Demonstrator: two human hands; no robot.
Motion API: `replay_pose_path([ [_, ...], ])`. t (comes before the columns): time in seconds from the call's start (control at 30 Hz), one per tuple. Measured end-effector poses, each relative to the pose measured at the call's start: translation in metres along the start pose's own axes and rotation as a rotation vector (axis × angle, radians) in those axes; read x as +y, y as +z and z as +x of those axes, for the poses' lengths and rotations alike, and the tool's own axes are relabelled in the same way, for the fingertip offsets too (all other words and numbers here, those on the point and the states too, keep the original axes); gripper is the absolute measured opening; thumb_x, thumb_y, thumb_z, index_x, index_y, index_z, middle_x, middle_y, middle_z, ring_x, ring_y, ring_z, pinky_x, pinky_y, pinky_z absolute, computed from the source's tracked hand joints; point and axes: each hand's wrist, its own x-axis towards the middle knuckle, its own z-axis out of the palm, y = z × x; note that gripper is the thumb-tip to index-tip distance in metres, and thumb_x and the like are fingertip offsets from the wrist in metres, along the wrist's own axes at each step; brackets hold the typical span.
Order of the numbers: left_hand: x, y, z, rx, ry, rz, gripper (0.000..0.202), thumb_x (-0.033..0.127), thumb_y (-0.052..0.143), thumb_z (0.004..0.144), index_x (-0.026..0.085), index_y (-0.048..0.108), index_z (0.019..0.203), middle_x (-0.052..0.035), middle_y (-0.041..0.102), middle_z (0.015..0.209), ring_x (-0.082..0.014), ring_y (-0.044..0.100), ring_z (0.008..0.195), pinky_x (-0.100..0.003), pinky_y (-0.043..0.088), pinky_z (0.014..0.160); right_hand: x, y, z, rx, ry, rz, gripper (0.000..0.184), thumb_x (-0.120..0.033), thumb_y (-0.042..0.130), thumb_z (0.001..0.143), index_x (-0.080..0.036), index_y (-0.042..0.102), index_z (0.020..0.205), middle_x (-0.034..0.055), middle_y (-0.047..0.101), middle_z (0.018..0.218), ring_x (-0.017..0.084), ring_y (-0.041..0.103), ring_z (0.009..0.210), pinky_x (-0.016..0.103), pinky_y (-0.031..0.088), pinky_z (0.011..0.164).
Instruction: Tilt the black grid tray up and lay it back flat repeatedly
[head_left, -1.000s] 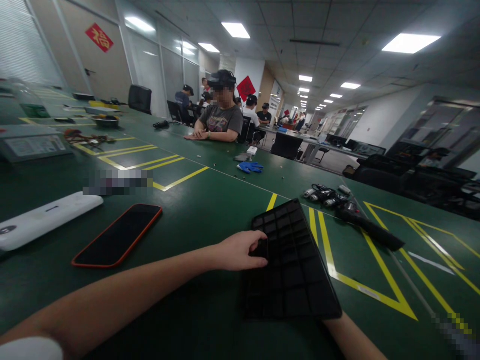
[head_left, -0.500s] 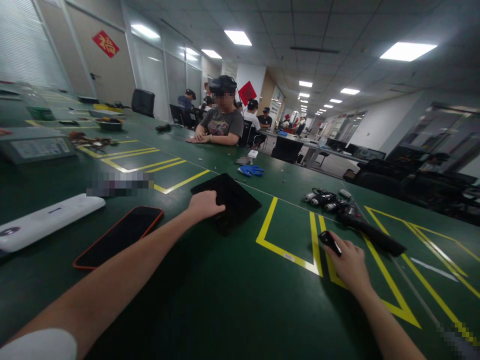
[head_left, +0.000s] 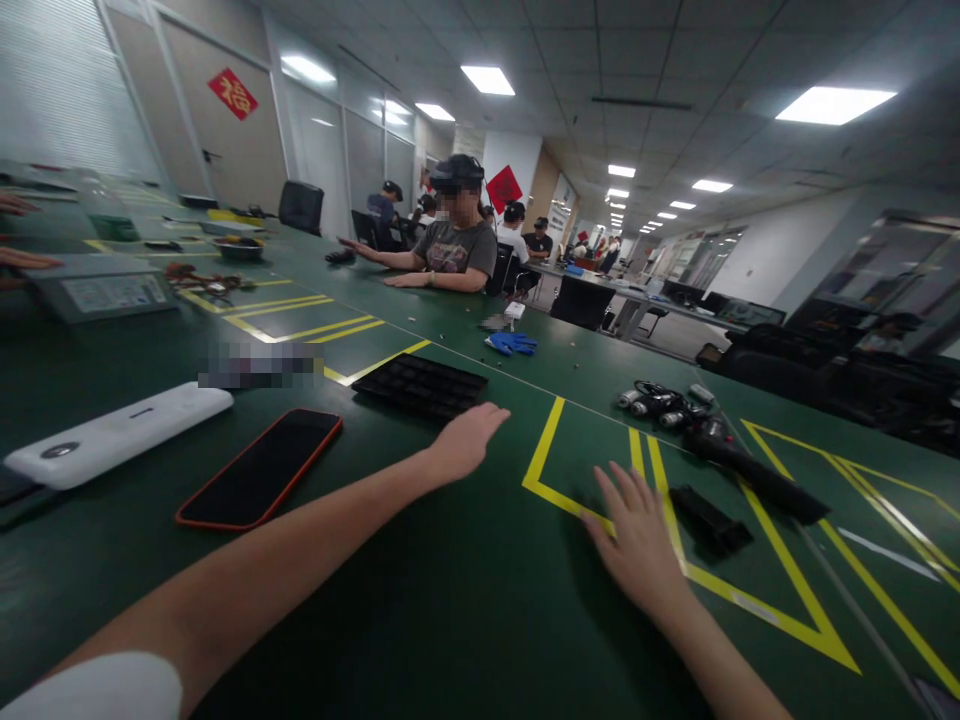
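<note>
My left hand (head_left: 466, 442) is open, its fingers stretched out, at the near right edge of a black flat piece with a gridded top (head_left: 420, 385). That piece lies on the green table (head_left: 465, 600); whether my fingertips touch it I cannot tell. My right hand (head_left: 637, 545) hovers with spread fingers over yellow tape lines, holding nothing. To its right lies a small black oblong object (head_left: 711, 520), its kind unclear. Left of the gridded piece rests a phone with an orange edge (head_left: 262, 470).
A long white device (head_left: 120, 432) lies at the left, near a grey box (head_left: 105, 290). Farther off are a blue glove (head_left: 511, 344) and a person (head_left: 454, 245) seated across. At the right lie a bundle of cables with silver ends (head_left: 652, 400) and a long black object (head_left: 757, 470).
My left hand has let go of the black gridded piece, which now lies flat. My right hand has released the small black object and moved left, fingers opened. The person across has reached out an arm.
</note>
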Motion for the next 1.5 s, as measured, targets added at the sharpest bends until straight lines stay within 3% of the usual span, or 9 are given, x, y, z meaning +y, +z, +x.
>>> replay_pose_path([
  [0.1, 0.007, 0.018, -0.002, -0.213, 0.107, 0.029, 0.053, -0.001, 0.039, 0.076, 0.013, 0.054, 0.124, -0.0118, 0.049, 0.135, -0.0228, 0.042, 0.126, -0.038, 0.032, 0.104, -0.038, -0.003, -0.01, -0.216, -0.176, 0.122, 0.059, -0.055, 0.023, 0.09, -0.029, 0.027, 0.143, 0.0027, 0.026, 0.152, 0.029, 0.017, 0.14, 0.058, 0.017, 0.111],
  [0.2, 0.009, 0.018, -0.005, -0.2, 0.068, 0.087, 0.042, 0.012, 0.039, 0.087, 0.012, 0.051, 0.127, -0.013, 0.048, 0.137, -0.0246, 0.039, 0.129, -0.043, 0.029, 0.107, -0.043, -0.007, -0.01, -0.305, -0.209, 0.186, 0.056, -0.053, 0.019, 0.091, -0.03, 0.029, 0.141, 0.0001, 0.028, 0.151, 0.025, 0.021, 0.14, 0.053, 0.018, 0.113],
  [0.3, 0.028, 0.008, -0.017, -0.147, 0.107, 0.108, 0.05, 0.035, 0.043, 0.091, 0.015, 0.041, 0.136, -0.0112, 0.035, 0.147, -0.0281, 0.024, 0.137, -0.05, 0.019, 0.111, -0.012, -0.01, 0.0, -0.145, -0.112, 0.107, 0.058, -0.051, 0.021, 0.091, -0.023, 0.031, 0.142, 0.0045, 0.03, 0.15, 0.024, 0.02, 0.14, 0.051, 0.019, 0.114],
  [0.43, 0.074, 0.0, -0.046, -0.369, 0.412, -0.06, 0.06, 0.051, 0.04, 0.089, 0.021, 0.034, 0.141, -0.0085, 0.029, 0.15, -0.0279, 0.02, 0.139, -0.051, 0.014, 0.112, 0.058, -0.006, 0.007, 0.106, 0.178, -0.182, 0.061, -0.047, 0.02, 0.091, -0.013, 0.036, 0.139, 0.0135, 0.032, 0.148, 0.034, 0.02, 0.139, 0.061, 0.017, 0.109],
  [0.57, 0.098, -0.003, -0.057, -0.557, 0.553, -0.185, 0.056, 0.045, 0.038, 0.092, 0.017, 0.036, 0.141, -0.0113, 0.031, 0.149, -0.0257, 0.024, 0.138, -0.048, 0.016, 0.113, 0.104, 0.003, 0.002, -0.06, 0.414, -0.243, 0.063, -0.051, 0.02, 0.088, -0.015, 0.04, 0.136, 0.0154, 0.044, 0.139, 0.038, 0.035, 0.129, 0.064, 0.031, 0.099],
  [0.97, 0.094, -0.001, -0.053, -0.384, 0.547, -0.016, 0.055, 0.045, 0.039, 0.092, 0.018, 0.036, 0.139, -0.0102, 0.029, 0.149, -0.0245, 0.024, 0.138, -0.045, 0.021, 0.112, 0.104, 0.003, 0.0, -0.145, 0.452, -0.152, 0.065, -0.051, 0.019, 0.087, -0.016, 0.037, 0.138, 0.0148, 0.044, 0.136, 0.034, 0.036, 0.127, 0.054, 0.037, 0.099],
  [1.13, 0.063, -0.005, -0.03, -0.165, 0.244, 0.375, 0.036, 0.022, 0.042, 0.091, 0.013, 0.049, 0.126, -0.0152, 0.045, 0.135, -0.0284, 0.041, 0.124, -0.043, 0.038, 0.099, 0.105, 0.005, 0.001, -0.142, 0.446, -0.154, 0.065, -0.051, 0.019, 0.086, -0.016, 0.038, 0.137, 0.0147, 0.045, 0.135, 0.035, 0.036, 0.127, 0.054, 0.037, 0.098],
  [1.27, 0.035, -0.008, -0.019, -0.28, -0.103, 0.46, 0.023, 0.022, 0.041, 0.092, 0.01, 0.059, 0.101, -0.0138, 0.06, 0.097, -0.0224, 0.059, 0.084, -0.034, 0.048, 0.07, 0.104, 0.005, 0.001, -0.122, 0.442, -0.144, 0.064, -0.051, 0.019, 0.086, -0.017, 0.04, 0.136, 0.0148, 0.046, 0.134, 0.035, 0.038, 0.125, 0.055, 0.038, 0.097],
  [1.5, 0.022, 0.004, -0.02, -0.362, -0.042, 0.363, 0.015, 0.016, 0.044, 0.089, 0.014, 0.055, 0.099, -0.0074, 0.059, 0.09, -0.0159, 0.057, 0.074, -0.026, 0.046, 0.063, 0.108, 0.006, 0.0, -0.124, 0.437, -0.133, 0.066, -0.052, 0.02, 0.085, -0.016, 0.038, 0.137, 0.0157, 0.046, 0.134, 0.036, 0.038, 0.124, 0.055, 0.038, 0.097],
])
